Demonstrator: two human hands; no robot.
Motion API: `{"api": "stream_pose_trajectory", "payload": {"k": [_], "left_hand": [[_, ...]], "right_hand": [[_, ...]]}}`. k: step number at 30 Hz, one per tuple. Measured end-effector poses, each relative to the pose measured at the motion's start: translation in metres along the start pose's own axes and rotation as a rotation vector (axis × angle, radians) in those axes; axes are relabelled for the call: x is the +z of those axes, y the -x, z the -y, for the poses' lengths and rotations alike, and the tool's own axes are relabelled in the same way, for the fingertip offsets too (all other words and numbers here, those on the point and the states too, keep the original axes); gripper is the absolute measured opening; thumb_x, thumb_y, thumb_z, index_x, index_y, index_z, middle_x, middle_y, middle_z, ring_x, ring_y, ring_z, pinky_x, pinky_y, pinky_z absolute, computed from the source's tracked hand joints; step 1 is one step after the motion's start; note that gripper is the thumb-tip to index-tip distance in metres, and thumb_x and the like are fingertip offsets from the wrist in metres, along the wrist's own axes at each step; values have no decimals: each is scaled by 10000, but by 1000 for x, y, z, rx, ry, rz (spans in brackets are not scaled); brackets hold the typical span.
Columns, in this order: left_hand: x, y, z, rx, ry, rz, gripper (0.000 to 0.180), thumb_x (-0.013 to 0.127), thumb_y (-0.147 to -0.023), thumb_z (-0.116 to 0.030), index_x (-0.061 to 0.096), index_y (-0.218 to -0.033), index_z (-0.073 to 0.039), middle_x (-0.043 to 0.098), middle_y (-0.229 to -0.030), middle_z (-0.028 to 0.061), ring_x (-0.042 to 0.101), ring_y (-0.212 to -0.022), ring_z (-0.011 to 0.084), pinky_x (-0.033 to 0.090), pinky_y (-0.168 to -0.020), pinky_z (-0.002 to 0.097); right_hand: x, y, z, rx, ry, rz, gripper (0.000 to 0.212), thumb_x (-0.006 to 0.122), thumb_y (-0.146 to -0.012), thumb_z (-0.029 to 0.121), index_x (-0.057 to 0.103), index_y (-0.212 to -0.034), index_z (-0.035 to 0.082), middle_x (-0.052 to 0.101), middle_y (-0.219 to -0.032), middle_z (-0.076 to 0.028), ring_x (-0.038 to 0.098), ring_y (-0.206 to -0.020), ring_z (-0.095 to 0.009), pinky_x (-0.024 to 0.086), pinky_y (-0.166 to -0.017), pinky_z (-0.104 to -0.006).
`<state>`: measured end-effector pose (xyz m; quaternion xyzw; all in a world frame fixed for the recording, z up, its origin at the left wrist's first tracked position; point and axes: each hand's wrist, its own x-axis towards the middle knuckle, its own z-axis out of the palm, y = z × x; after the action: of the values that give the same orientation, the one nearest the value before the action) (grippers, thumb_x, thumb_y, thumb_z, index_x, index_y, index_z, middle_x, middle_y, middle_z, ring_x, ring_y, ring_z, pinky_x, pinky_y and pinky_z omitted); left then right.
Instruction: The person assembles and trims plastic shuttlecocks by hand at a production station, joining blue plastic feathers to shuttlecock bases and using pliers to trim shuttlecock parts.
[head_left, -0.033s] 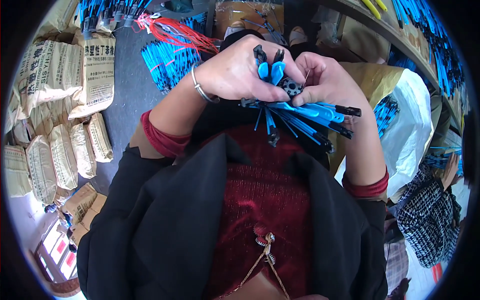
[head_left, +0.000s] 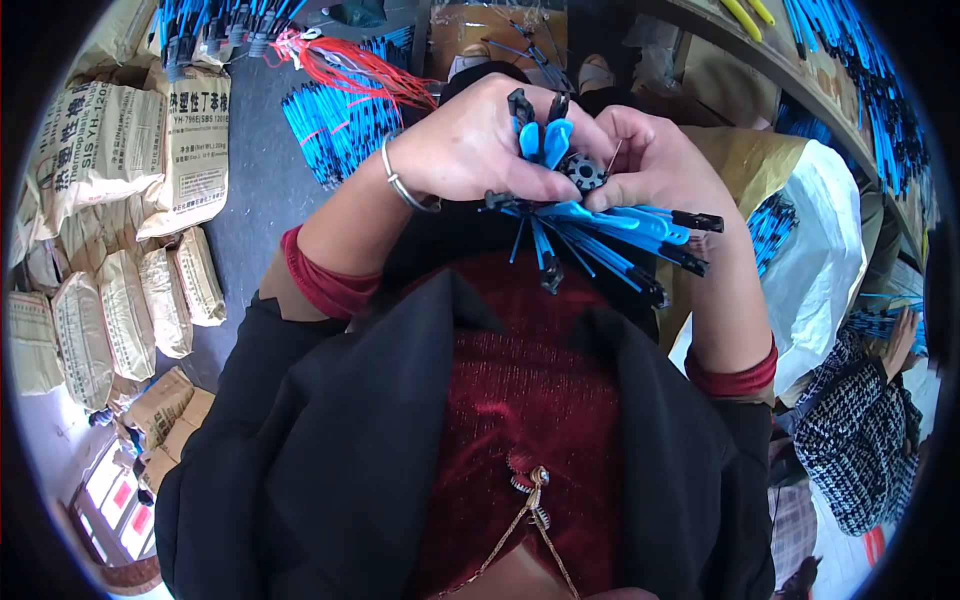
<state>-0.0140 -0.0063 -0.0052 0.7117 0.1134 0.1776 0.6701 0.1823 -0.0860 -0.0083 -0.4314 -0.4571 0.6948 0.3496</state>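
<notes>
My left hand (head_left: 470, 140), a silver bangle at its wrist, is closed round a folded bundle of blue rods (head_left: 590, 245) with black ends. Rods fan out below the fingers toward the right, and short light-blue pieces (head_left: 545, 145) with black tips poke up between the fingers. A round black notched hub (head_left: 586, 172) shows between both thumbs. My right hand (head_left: 655, 160) is closed beside it, its thumb tip against the hub's edge. A thin wire-like strand (head_left: 615, 155) stands at the right fingertips. Part of the bundle is hidden behind my hands.
Tied blue rod bundles (head_left: 335, 130) and red cords (head_left: 360, 70) lie ahead on the left. Paper sacks (head_left: 110, 150) are stacked at left. An open white-lined sack (head_left: 825, 260) holds more rods at right, below a bench edge (head_left: 800, 70). Another person's patterned sleeve (head_left: 850, 430) is far right.
The hub has tilted slightly, so its notched face shows more fully between my thumbs. My hands and the rods have barely shifted.
</notes>
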Motion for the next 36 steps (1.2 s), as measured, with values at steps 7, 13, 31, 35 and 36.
{"api": "stream_pose_trajectory", "payload": {"k": [7, 13, 31, 35, 36], "left_hand": [[-1, 7, -2, -126, 58, -210, 319, 732, -660, -20, 654, -969, -28, 660, -843, 51, 611, -779, 120, 482, -729, 253], [-23, -20, 24, 24, -44, -66, 338, 753, -644, -35, 658, -968, -39, 668, -826, 68, 627, -746, 140, 499, -705, 262], [-45, -51, 28, 160, -134, 93, 385, 774, -614, -46, 657, -981, -39, 663, -816, 101, 654, -739, 207, 510, -656, 280], [-49, -38, 19, 46, -113, 160, 427, 784, -594, -93, 658, -1001, -59, 644, -916, 115, 631, -833, 230, 494, -727, 309], [-49, -34, 15, -17, -94, 189, 447, 788, -585, -119, 659, -1010, -70, 634, -971, 123, 619, -885, 242, 486, -767, 324]], "right_hand": [[-3, -13, 0, 54, 151, -81, 291, 778, -600, 14, 529, -750, 28, 555, -668, 15, 501, -629, -54, 412, -559, -211], [-33, -39, 11, 103, 226, 51, 313, 800, -562, 20, 535, -731, 17, 573, -650, -8, 522, -621, -66, 423, -556, -216], [-56, -72, 9, 135, 321, 225, 480, 880, -407, 76, 520, -723, 40, 538, -622, 18, 497, -605, -60, 419, -535, -221], [-38, -63, 8, 127, 364, 198, 500, 867, -415, 64, 548, -798, 26, 555, -672, 4, 511, -644, -74, 437, -580, -235], [-33, -59, 10, 144, 364, 182, 512, 861, -420, 61, 561, -833, 20, 565, -699, -4, 519, -667, -79, 445, -603, -240]]}}
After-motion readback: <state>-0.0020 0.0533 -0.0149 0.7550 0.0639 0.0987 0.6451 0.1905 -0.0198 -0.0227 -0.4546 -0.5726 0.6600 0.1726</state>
